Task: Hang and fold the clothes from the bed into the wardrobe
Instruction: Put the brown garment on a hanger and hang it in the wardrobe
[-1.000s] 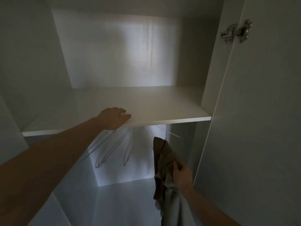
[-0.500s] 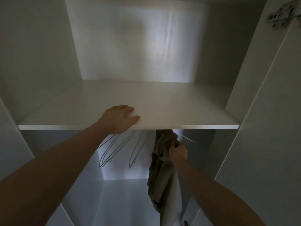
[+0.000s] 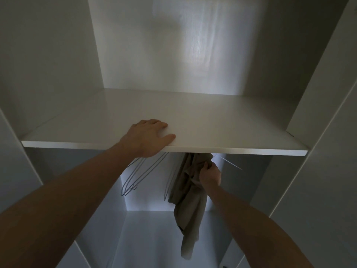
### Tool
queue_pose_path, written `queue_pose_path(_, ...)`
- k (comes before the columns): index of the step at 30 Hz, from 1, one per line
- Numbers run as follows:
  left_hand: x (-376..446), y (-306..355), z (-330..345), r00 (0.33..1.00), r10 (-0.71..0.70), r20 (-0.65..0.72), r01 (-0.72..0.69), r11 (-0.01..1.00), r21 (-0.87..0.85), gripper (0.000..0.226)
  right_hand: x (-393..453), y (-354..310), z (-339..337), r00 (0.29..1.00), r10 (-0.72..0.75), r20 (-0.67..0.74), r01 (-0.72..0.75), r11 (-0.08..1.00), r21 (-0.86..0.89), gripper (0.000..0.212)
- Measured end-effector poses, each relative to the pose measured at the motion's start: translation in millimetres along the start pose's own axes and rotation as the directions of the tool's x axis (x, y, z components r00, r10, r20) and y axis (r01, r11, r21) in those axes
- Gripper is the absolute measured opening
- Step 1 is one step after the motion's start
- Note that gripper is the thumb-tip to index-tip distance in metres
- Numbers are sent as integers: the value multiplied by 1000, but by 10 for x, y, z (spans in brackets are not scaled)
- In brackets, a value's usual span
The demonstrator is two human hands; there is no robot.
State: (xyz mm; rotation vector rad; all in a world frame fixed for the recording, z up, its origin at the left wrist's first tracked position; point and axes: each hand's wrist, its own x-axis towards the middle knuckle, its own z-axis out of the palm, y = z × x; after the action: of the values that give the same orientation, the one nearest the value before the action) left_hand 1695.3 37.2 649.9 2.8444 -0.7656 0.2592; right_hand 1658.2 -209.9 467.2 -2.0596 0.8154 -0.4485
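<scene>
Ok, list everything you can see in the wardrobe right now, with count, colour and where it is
shelf: one, white, spans the wardrobe at mid height
wire hangers: several, count unclear, pale grey, hang below the shelf left of centre, nothing on them
garment: one, olive-brown, hangs bunched below the shelf right of the hangers, its top hidden behind the shelf edge
wardrobe door: one, white, open at the right
left hand: one, rests flat on the front edge of the shelf
right hand: one, grips the garment near its top, just under the shelf
</scene>
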Motion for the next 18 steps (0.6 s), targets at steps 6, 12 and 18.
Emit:
queue_pose_path(6,-16,1,4,1000,15,-10,-15,1000,4,79,-16,170,18,996,37,77,-29,995,-94,26)
queue_pose_path(12,-23,5,-9,1000,-1,-13,1,1000,-9,90,-63,174,-33,996,37,82,-30,996,-81,27)
queue_pose_path(18,-41,20,4,1000,-4,-20,4,1000,-6,89,-98,261,-164,981,42,189,-18,992,-127,27)
